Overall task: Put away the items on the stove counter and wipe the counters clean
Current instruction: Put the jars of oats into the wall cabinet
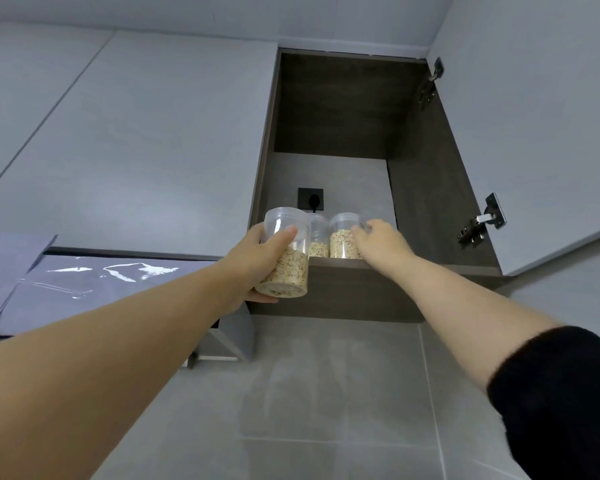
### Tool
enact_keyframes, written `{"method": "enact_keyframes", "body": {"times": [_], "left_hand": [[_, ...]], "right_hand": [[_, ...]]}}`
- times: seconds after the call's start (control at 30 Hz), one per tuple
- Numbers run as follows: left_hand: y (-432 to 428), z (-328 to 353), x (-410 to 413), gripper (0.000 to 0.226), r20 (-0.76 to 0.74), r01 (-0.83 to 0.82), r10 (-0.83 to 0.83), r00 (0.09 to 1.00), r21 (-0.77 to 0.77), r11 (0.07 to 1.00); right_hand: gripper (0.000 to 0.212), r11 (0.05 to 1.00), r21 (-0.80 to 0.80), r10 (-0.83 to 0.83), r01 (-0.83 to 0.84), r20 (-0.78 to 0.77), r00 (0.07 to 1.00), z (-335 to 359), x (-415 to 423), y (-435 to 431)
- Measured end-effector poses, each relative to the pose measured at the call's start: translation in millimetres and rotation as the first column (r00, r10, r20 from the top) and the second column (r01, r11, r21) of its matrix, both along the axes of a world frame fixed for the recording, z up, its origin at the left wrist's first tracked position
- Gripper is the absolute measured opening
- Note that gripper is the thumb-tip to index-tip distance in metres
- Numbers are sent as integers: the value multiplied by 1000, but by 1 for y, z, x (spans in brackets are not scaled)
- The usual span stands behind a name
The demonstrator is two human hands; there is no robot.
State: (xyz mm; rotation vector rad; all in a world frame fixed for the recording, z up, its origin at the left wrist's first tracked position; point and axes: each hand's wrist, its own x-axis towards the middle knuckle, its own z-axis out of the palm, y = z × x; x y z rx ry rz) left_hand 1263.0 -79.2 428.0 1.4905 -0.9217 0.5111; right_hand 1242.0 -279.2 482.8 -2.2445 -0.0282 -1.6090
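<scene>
At the far left we see a glossy range hood (pixel 84 282) under the grey wall cupboards. Our left hand (pixel 257 258) reaches up and grips the held jar (pixel 288 265), a clear plastic tub about half full of oats, with the thumb across its front and the fingers under its base. This jar is tilted, in the air just in front of the left end of the open cabinet (pixel 343 292), at the shelf edge.

Inside, a black socket (pixel 310 199) sits on the back wall. Below it the middle jar (pixel 318 237) stands on the shelf, and the right jar (pixel 343 237) stands just beside it, both holding oats. Our right hand (pixel 381 240) has its fingers curled round the side of the right jar. Further right, a metal hinge (pixel 478 223) joins the open door (pixel 534 116), and a black sleeve (pixel 561 393) covers the right upper arm.
</scene>
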Motion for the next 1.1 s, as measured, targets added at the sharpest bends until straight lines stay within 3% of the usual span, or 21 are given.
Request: {"method": "enact_keyframes", "body": {"times": [0.07, 0.1, 0.17, 0.2, 0.27, 0.43, 0.5, 0.57, 0.63, 0.73, 0.83, 0.97, 1.1], "left_hand": [[-4, -4, -2, 41, -54, 131, -131, 990, 3, 991], [-6, -6, -2, 41, -86, 192, -192, 978, -11, 981], [-10, -7, -2, 40, -139, 284, -289, 947, -54, 957], [-11, -8, -2, 40, -151, 311, -318, 936, -67, 948], [-15, -7, -4, 41, -145, 345, -350, 925, -62, 937], [-31, -2, -23, 35, -85, 403, -399, 913, 45, 914], [-35, 2, -32, 35, 56, 268, -276, 960, 119, 956], [-34, 9, -30, 48, 303, -71, 26, 953, 136, 988], [-32, 19, -18, 46, 523, -430, 319, 791, 102, 897], [-31, 22, 7, 35, 677, -711, 422, 603, 217, 669], [-33, 16, 26, 36, 741, -812, 452, 496, 212, 544], [-38, 20, 35, 33, 769, -854, 515, 378, 75, 515], [-44, 27, 43, 30, 762, -876, 567, 314, 2, 482]], "right_hand": [[34, 980, -34, 197, -195, 83, 977, -15, -18, 5], [37, 956, -25, 294, -294, 22, 955, -23, -28, 9], [36, 904, 72, 426, -422, -247, 871, -39, -43, 12], [43, 888, 128, 456, -442, -375, 807, -47, -49, 13], [55, 857, 221, 511, -465, -477, 715, -57, -54, 13], [40, 699, 371, 713, -611, -293, 637, -67, -53, 22], [33, 673, 387, 725, -630, -179, 665, -64, -55, 21], [31, 695, 388, 671, -606, -45, 740, -56, -60, 14], [31, 735, 379, 575, -563, 93, 813, -44, -69, -1], [25, 890, 294, 304, -348, 186, 934, -29, -82, -26], [38, 931, 298, 168, -212, 166, 972, -15, -80, -44], [61, 916, 384, 86, -118, 100, 991, -3, -56, -51], [60, 933, 360, 23, 3, -70, 997, 4, -35, -47]]}}
